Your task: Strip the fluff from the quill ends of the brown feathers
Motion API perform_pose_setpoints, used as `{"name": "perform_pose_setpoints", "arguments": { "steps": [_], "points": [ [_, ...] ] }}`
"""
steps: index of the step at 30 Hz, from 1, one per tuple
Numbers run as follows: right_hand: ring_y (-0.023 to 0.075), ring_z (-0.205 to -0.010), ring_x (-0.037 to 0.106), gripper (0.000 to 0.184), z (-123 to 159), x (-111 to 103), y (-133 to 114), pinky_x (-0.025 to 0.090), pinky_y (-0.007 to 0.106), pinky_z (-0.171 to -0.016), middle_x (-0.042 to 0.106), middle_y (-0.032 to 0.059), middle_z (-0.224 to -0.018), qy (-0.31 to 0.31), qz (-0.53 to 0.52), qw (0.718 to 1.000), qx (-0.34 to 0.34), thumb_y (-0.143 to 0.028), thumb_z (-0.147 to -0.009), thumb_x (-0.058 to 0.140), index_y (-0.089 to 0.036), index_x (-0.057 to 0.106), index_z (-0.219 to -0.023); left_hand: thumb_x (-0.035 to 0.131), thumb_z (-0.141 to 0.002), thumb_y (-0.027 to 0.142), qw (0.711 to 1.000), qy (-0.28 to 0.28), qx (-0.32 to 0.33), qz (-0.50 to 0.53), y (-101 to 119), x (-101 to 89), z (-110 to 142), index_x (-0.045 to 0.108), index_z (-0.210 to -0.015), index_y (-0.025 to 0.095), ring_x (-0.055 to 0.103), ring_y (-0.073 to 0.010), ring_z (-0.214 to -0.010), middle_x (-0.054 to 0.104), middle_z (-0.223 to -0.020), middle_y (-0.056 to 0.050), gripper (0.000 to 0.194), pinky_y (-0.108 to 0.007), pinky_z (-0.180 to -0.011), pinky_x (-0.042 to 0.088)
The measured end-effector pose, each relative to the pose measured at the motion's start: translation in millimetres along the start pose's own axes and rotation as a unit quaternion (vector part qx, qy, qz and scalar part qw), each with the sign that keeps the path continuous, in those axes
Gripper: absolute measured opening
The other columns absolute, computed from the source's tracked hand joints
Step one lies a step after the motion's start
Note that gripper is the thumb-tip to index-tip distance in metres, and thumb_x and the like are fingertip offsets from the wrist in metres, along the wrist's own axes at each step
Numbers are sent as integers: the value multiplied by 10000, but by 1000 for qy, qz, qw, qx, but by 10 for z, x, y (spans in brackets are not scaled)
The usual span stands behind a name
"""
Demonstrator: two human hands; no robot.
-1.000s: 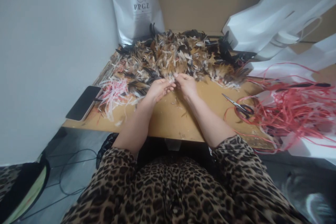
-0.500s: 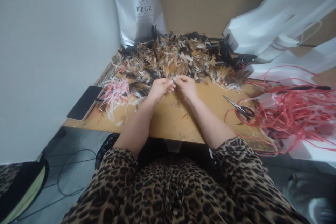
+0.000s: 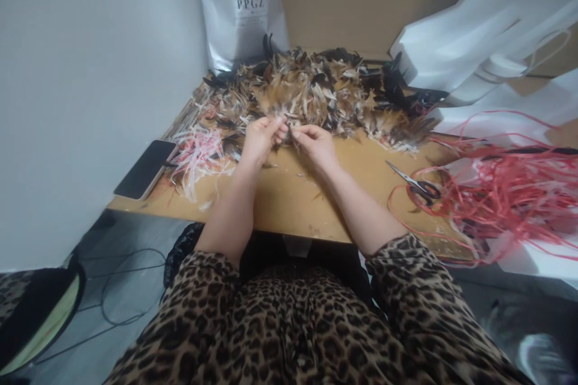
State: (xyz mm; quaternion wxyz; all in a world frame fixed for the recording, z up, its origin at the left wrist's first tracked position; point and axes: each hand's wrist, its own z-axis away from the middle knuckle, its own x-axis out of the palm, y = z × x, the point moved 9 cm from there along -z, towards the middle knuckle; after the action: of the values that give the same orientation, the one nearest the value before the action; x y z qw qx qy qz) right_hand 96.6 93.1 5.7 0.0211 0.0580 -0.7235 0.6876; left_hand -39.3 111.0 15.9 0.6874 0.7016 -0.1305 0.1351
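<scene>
Brown, black and white feathers [image 3: 334, 93] lie heaped across the back of the table. My left hand [image 3: 262, 137] is closed at the front edge of the heap, with a tuft of brown feathers fanning up from its fingertips. To its right, a small gap away, my right hand [image 3: 316, 145] pinches thumb and forefinger together on what looks like a small dark feather. Its exact outline is too small and blurred to make out. Pink and white plastic strips [image 3: 198, 156] are piled left of my left hand.
A phone [image 3: 145, 169] lies at the table's left edge. On the right are black-handled scissors [image 3: 422, 189] and a tangle of red plastic string [image 3: 510, 192]. A silver bag [image 3: 246, 24] stands behind the feathers; white bags [image 3: 469, 30] lean at the back right.
My hands, whose fingertips met half a second ago, have parted slightly. The left hand has moved left and up, and a dark piece now shows between them. The view has shifted slightly.
</scene>
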Motion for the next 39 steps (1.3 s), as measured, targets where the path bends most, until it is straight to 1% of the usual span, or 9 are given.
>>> {"name": "perform_pose_setpoints", "arguments": {
  "steps": [3, 6, 10, 13, 16, 21, 24, 29, 39],
  "points": [
    [118, -660, 534, 123, 138, 196, -186, 412, 258, -664, 644, 14, -716, -66, 201, 972, -107, -285, -718, 653, -167, 682, -716, 706, -761, 243, 996, 67, 13, 54, 136, -197, -26, 656, -769, 138, 517, -10, -457, 633, -611, 21, 116, -111, -445, 378],
    [155, -758, 574, 153, 330, 497, -201, 419, 284, -733, 669, 59, -825, -164, 400, 884, -181, -258, -787, 591, -164, 713, -789, 698, -771, 252, 993, 90, 18, 78, 191, -288, -37, 660, -798, 151, 525, -7, -470, 639, -627, 26, 112, -101, -453, 385],
    [228, -916, 580, 257, 460, 752, -74, 407, 329, -789, 672, 146, -951, -209, 593, 745, -224, -215, -869, 476, -124, 713, -910, 701, -771, 261, 989, 111, 15, 95, 172, -354, -44, 675, -855, 162, 549, -13, -485, 649, -648, 22, 132, -105, -461, 399],
    [266, -918, 586, 290, 433, 793, 9, 402, 355, -775, 679, 191, -923, -208, 659, 691, -212, -147, -868, 430, -77, 711, -887, 702, -771, 259, 989, 113, 13, 97, 154, -372, -55, 676, -851, 161, 554, -14, -488, 651, -656, 19, 129, -108, -465, 403],
    [257, -844, 607, 257, 346, 661, -9, 407, 348, -723, 699, 185, -906, -191, 639, 724, -175, -147, -833, 468, -95, 719, -825, 692, -780, 246, 989, 104, 19, 101, 166, -364, -66, 670, -822, 158, 543, -10, -483, 649, -655, 21, 100, -106, -460, 397],
    [120, -564, 532, 117, 133, 206, -51, 383, 248, -565, 655, 23, -619, -153, 374, 913, -59, -210, -726, 602, -161, 682, -657, 675, -795, 224, 988, 108, 19, 109, 189, -374, -58, 658, -808, 163, 528, 0, -486, 641, -638, 26, 64, -88, -452, 376],
    [71, -454, 430, 107, 18, -20, 22, 316, 214, -467, 580, -26, -516, -101, 188, 977, 23, -261, -658, 672, -155, 669, -669, 668, -800, 219, 986, 113, 14, 120, 182, -378, -53, 661, -836, 165, 530, 1, -491, 641, -641, 27, 66, -85, -452, 375],
    [57, -433, 416, 192, -82, -134, 91, 291, 196, -428, 543, -40, -480, -36, -9, 997, 63, -284, -555, 738, -159, 624, -646, 629, -828, 199, 984, 116, -3, 136, 127, -358, -57, 661, -888, 163, 525, 0, -478, 638, -629, 31, 76, -84, -444, 377],
    [52, -455, 407, 259, -99, -195, -102, 297, 196, -450, 516, -57, -508, 12, -100, 995, -16, -353, -582, 765, -178, 598, -676, 555, -878, 166, 982, 122, 16, 140, 213, -375, -32, 662, -874, 164, 544, -1, -512, 666, -676, 16, 107, -74, -450, 378]
  ]
}}
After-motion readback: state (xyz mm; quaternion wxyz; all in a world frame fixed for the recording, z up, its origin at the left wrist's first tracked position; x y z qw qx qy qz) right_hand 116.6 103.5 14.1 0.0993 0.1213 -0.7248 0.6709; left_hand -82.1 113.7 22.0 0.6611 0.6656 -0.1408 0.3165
